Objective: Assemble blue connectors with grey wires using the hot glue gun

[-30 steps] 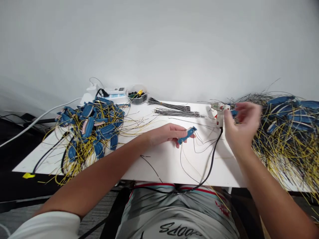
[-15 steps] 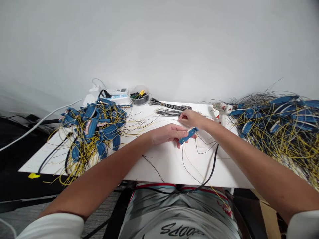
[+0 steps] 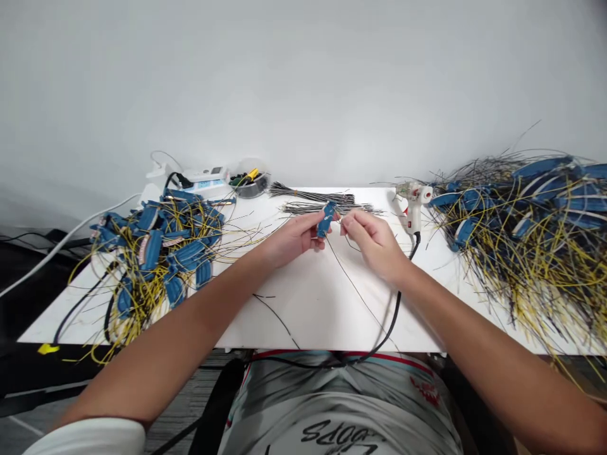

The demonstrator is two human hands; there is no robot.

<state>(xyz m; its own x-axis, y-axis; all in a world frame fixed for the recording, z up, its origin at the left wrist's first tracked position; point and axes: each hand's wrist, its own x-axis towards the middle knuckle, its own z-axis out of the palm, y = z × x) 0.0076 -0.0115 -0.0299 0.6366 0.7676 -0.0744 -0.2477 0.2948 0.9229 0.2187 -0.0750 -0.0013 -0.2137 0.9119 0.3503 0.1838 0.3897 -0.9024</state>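
Over the middle of the table, my left hand (image 3: 302, 236) grips a small blue circuit board (image 3: 326, 219), tilted, with a thin dark wire (image 3: 351, 276) trailing from it down to the front edge. Just to its right, my right hand (image 3: 371, 238) is closed in a pinch on what looks like a thin dark wire, close to the board's edge. The wire's end between the fingertips is too small to make out. Behind both hands lie two bundles of dark wires (image 3: 313, 196).
At left sits a tangled heap of blue boards with yellow and black wires (image 3: 152, 249); a larger heap (image 3: 545, 234) covers the right side. A pale glue gun (image 3: 413, 205) with a black cord stands near the right heap. A power strip (image 3: 205, 182) and a round container (image 3: 253, 185) are at the back.
My right hand has come back from the wire bundles toward the board, pinching a wire. My left hand has raised the blue board and turned it more upright.
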